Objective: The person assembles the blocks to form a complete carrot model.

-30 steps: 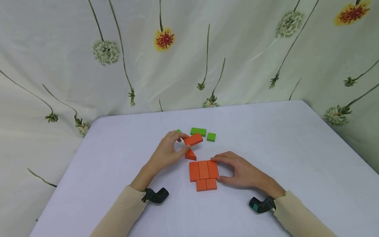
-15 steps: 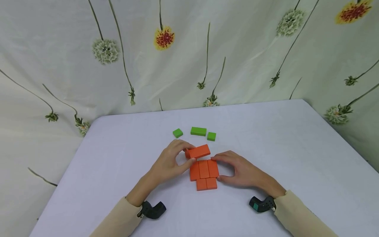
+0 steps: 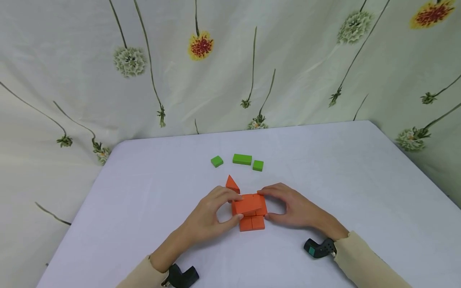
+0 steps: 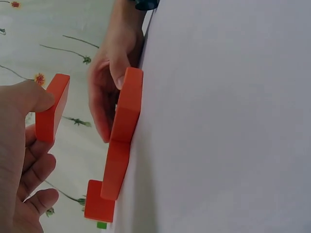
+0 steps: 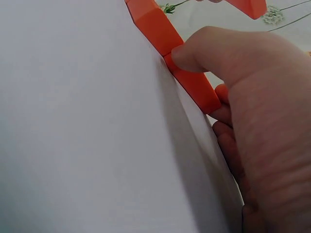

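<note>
Pinching a slim orange rectangular block [image 3: 247,205] between thumb and fingertips [image 3: 235,197], the left hand [image 3: 204,216] has it just above a flat orange block cluster [image 3: 252,223]. Right hand [image 3: 296,210], in a wide C, grips the rightmost block [image 5: 197,90] end to end. Beyond: orange triangular block [image 3: 232,185], three green blocks [image 3: 242,159].
</note>
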A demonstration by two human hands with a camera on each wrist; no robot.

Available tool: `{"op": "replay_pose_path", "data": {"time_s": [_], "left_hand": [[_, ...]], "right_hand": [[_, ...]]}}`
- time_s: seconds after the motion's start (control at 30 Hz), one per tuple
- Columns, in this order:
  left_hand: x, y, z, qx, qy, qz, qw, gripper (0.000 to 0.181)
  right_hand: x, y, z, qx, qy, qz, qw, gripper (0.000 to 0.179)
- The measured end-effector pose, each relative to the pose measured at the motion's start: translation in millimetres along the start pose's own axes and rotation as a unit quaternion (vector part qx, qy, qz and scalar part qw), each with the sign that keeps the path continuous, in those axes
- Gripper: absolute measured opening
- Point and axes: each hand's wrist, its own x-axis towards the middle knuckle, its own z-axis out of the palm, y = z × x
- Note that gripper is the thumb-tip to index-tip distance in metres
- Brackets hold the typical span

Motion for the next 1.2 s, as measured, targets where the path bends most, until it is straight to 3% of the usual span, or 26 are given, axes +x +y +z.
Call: {"op": "replay_pose_path", "data": {"time_s": [0.53,1.2], "left_hand": [[-19.2,6.7,17.9,0.015,-0.018,0.072,0.9971,0.03],[-32.4,4.4,23.2,0.072,-0.044,0.112,0.9902,0.032]], "right_hand": [[-0.4,-0.5,0.2,0.002,-0.008,0.0,1.0,0.059],[-0.5,-0.5,0.3,0.002,-0.001,0.003,1.0,0.059]]}}
